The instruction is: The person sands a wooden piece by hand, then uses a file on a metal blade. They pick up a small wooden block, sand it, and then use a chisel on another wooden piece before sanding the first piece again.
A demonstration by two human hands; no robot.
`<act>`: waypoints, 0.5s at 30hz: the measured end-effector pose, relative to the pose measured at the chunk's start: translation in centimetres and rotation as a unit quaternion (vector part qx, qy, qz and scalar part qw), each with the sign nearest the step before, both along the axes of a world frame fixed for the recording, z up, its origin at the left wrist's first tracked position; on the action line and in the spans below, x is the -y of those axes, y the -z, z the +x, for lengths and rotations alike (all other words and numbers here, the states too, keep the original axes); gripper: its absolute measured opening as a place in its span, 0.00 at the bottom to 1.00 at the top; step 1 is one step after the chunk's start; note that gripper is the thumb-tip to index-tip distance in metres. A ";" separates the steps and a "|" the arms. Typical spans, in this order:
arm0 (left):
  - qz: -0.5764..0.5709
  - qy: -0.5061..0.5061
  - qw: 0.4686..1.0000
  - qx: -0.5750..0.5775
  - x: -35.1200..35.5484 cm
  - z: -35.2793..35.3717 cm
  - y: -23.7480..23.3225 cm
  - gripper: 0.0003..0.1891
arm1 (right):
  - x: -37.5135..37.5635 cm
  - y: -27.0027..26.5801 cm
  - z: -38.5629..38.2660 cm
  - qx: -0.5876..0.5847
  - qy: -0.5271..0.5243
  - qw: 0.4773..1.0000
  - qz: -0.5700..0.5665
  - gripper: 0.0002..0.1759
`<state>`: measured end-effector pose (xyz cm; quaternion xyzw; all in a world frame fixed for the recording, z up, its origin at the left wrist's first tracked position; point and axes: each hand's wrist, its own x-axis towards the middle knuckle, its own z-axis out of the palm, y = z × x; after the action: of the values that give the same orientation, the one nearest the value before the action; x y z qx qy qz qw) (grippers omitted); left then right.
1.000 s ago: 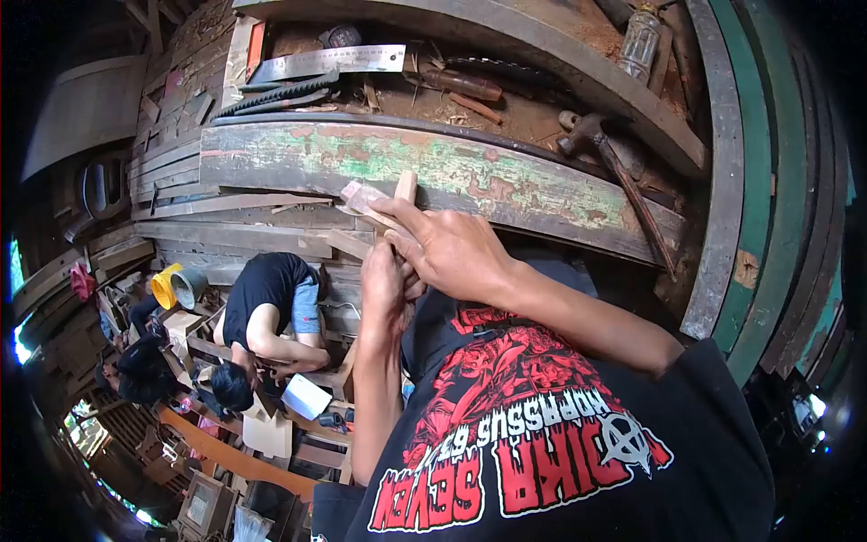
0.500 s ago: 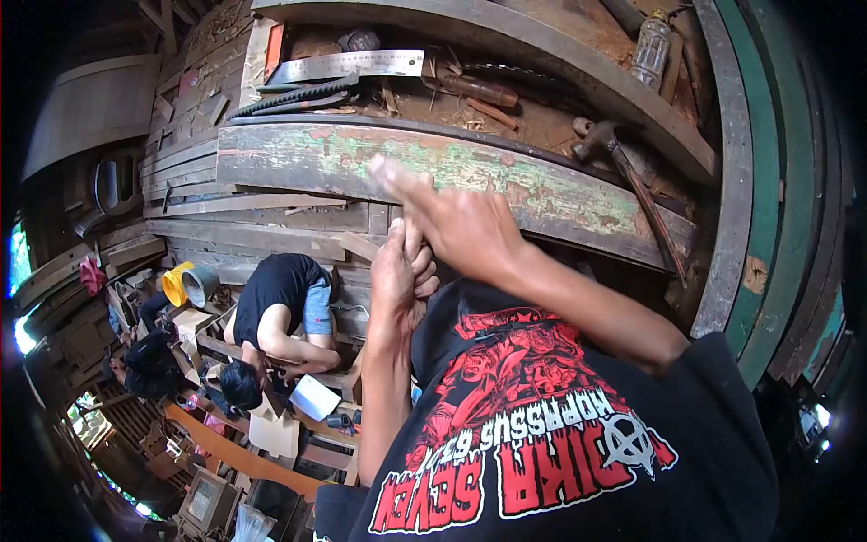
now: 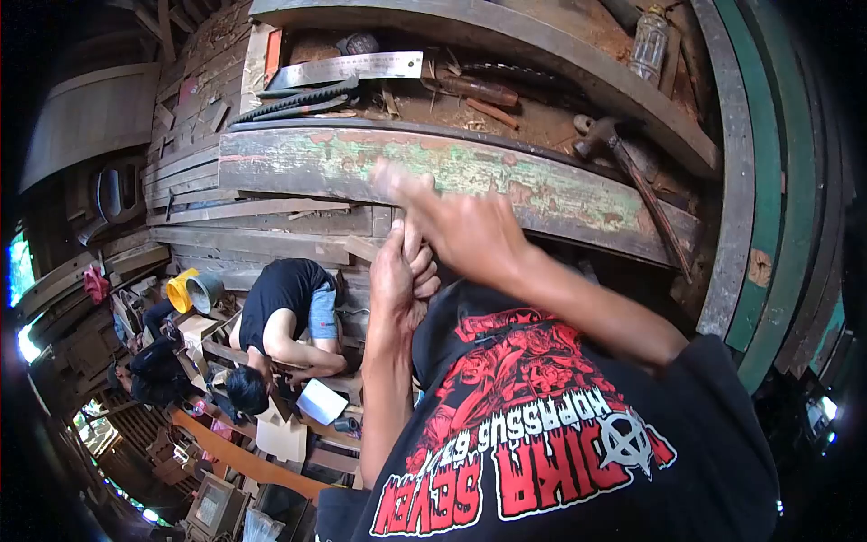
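Beside the painted plank [image 3: 298, 163], the left hand [image 3: 405, 275] is making a closed fist, contents hidden; the blurred right hand [image 3: 470, 228] is reaching over it, grip unclear. The painted plank is lying under 1 hammer's [image 3: 646, 191] handle.

- Daylight is glaring through gaps [image 3: 29, 341] at the left edge.
- The right hand [image 3: 470, 230] is blurring at the fingers.
- Dark corners are surrounding bowed green boards [image 3: 769, 181].

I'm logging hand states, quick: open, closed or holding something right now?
Left hand: closed; anything inside is hidden.
Right hand: fingers blurred; open or closed cannot be told.
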<state>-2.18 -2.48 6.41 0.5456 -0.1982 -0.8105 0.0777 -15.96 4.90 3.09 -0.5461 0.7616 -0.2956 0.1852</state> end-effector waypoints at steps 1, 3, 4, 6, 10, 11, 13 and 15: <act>0.006 -0.001 1.000 -0.010 -0.1 0.4 0.3 0.22 | -1.0 -0.6 0.7 0.014 -0.019 1.000 -0.015 0.29; 0.008 0.006 1.000 -0.002 -0.5 0.8 1.3 0.20 | -1.1 -0.1 -0.5 0.044 -0.032 0.997 0.055 0.27; 0.018 0.006 1.000 0.008 -0.1 0.0 0.2 0.20 | 0.1 0.2 -1.5 0.041 0.004 0.996 0.084 0.28; 0.026 0.010 1.000 0.013 0.2 -0.4 -0.6 0.21 | 1.5 -1.5 -1.7 0.032 0.038 0.990 0.135 0.29; 0.023 0.001 0.999 -0.023 -0.2 1.0 0.4 0.24 | -1.4 -1.9 0.8 0.080 -0.027 0.995 0.058 0.29; 0.029 0.004 1.000 -0.010 0.0 0.6 0.4 0.24 | -0.4 -1.8 -0.2 0.065 -0.006 0.995 0.074 0.29; 0.044 0.000 0.999 0.024 0.4 -0.5 -1.1 0.26 | 1.3 -1.7 -0.8 0.043 0.026 0.993 0.108 0.30; 0.046 -0.006 0.999 0.001 0.9 0.1 -0.2 0.24 | 0.9 -1.3 0.2 0.043 0.004 0.997 0.063 0.31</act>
<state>-2.10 -3.39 6.65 0.5506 -0.1574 -0.8178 0.0568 -15.73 3.98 4.35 -0.5172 0.7720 -0.2708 0.2513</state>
